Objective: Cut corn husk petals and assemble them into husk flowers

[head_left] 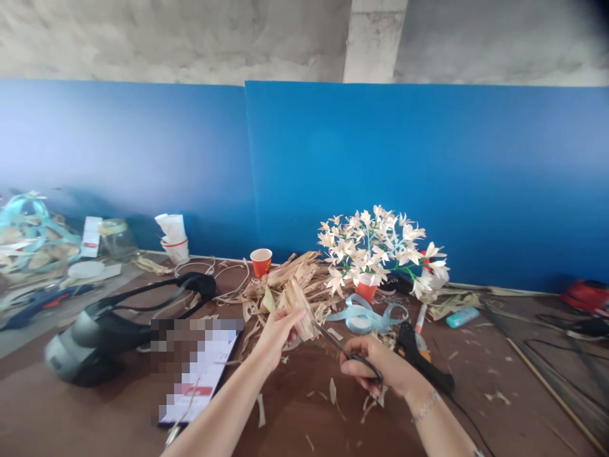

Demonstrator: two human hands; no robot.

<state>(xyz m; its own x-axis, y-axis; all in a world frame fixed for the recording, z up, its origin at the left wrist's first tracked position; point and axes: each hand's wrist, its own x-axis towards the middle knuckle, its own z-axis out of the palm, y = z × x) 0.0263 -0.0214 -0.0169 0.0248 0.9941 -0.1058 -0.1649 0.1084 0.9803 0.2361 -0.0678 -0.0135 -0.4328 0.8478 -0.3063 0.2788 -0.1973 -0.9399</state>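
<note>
My left hand [276,333] pinches a pale, dried corn husk [298,298] over the middle of the table. My right hand [370,363] is wrapped round the black handles of a pair of scissors [337,344]. The blades point up and left, with their tips at the lower right edge of the husk; whether they are cutting into it I cannot tell. Behind my hands lies a heap of dry husks [297,270]. Small husk scraps [333,390] are scattered on the brown table [295,419] beneath.
White husk flowers [375,244] stand in a red cup [365,291] behind a coil of light blue ribbon [361,317]. A black glue gun [421,362] with a cable lies right. On the left are a phone [209,368] and a black headset [90,343]. A blue partition [404,146] rises behind.
</note>
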